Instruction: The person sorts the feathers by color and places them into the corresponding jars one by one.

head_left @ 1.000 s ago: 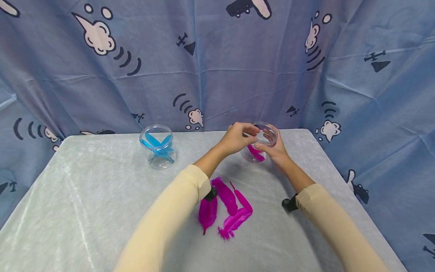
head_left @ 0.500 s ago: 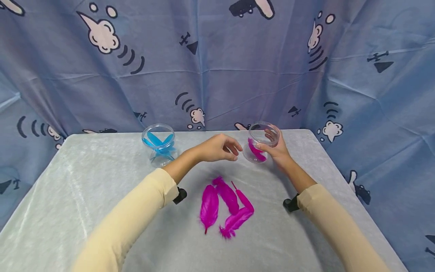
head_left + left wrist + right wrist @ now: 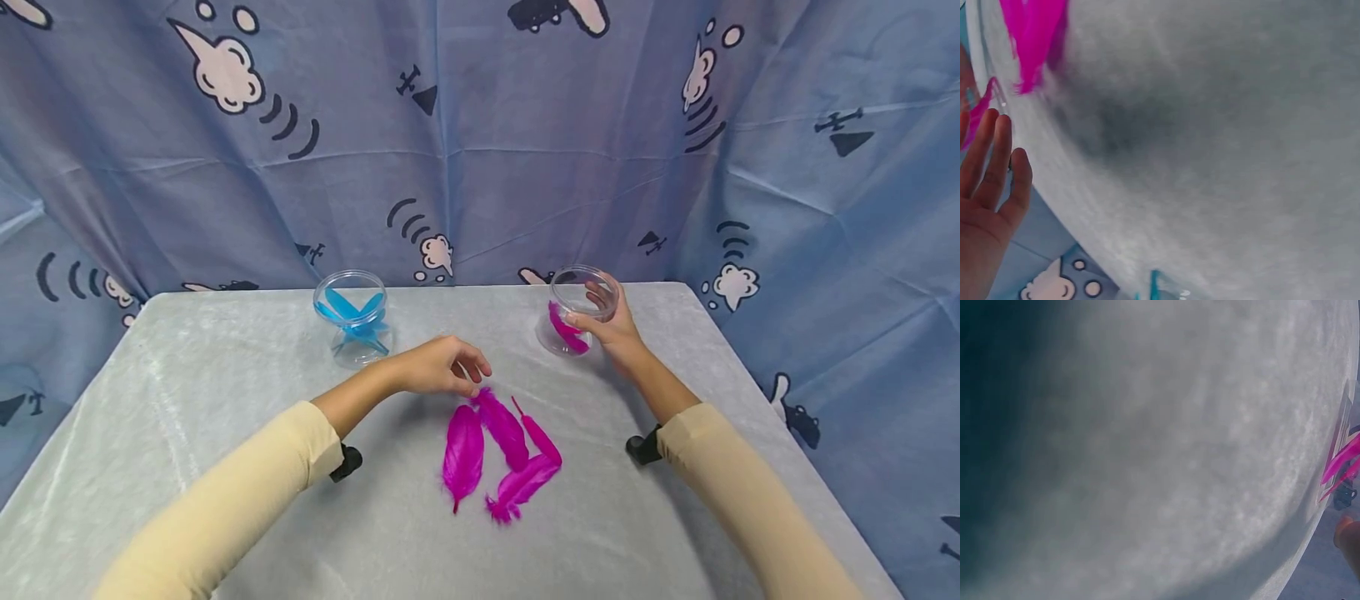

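Note:
In the head view my left hand point(image 3: 442, 367) is over the table with fingers loosely bent, its thumb near the fluffy tip of a magenta feather point(image 3: 504, 427). The left wrist view shows those fingers point(image 3: 1000, 150) spread and apart from a feather point(image 3: 1032, 37). My right hand point(image 3: 617, 327) grips the rim of a clear jar point(image 3: 549, 340) from its right side. Inside that jar lies magenta feather material point(image 3: 566, 330). Another magenta feather point(image 3: 463, 454) lies left of the first, and a bent pink-magenta pair point(image 3: 528, 479) lies to the right.
A second clear jar point(image 3: 352, 360) holding blue feathers point(image 3: 356, 317) stands at the back left of the grey cloth-covered table point(image 3: 187, 400). Behind the table's far edge hangs a blue patterned curtain point(image 3: 517, 208).
My left hand has left the right jar's mouth and come left and toward me, down to the loose feathers. My right hand has stayed on the jar.

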Demonstrator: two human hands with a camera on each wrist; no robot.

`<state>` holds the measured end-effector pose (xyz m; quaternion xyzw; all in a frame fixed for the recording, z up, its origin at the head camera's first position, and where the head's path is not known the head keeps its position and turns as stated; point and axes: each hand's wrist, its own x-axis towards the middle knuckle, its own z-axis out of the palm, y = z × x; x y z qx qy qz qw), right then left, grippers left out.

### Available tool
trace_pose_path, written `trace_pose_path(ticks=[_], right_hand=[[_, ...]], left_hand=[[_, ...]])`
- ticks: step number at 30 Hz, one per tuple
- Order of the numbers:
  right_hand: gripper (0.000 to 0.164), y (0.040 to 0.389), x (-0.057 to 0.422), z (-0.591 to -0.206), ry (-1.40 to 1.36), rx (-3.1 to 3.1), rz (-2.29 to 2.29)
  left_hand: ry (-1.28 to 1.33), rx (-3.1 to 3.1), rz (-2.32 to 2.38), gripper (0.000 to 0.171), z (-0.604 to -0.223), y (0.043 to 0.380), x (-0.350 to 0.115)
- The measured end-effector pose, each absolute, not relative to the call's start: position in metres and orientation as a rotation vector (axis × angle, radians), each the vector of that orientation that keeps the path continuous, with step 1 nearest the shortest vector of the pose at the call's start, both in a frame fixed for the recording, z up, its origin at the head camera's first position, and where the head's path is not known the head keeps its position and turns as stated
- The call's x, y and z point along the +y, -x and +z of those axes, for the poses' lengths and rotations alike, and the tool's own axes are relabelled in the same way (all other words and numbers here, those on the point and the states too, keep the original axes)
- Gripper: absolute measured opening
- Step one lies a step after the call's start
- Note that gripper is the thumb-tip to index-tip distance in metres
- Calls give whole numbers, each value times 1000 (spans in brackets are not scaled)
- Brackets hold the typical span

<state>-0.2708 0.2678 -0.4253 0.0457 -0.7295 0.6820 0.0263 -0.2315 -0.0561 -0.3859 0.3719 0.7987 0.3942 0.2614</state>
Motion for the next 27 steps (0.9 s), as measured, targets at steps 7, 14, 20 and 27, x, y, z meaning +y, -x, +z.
trace_pose_path(ticks=[7, 14, 20, 27], right_hand=[[91, 271, 269, -423, -117, -2291, 2099], [90, 270, 270, -422, -120, -2300, 2096], [87, 270, 270, -424, -127, -2291, 2092], [86, 271, 271, -427, -119, -2307, 2070]], left_hand=[[-954, 2136, 1073, 32, -400, 224, -67], [-935, 2152, 1043, 33, -414, 216, -69], [-992, 2191, 1068, 29, -422, 213, -67], [-1002, 2195, 1094, 23, -429, 210, -65]])
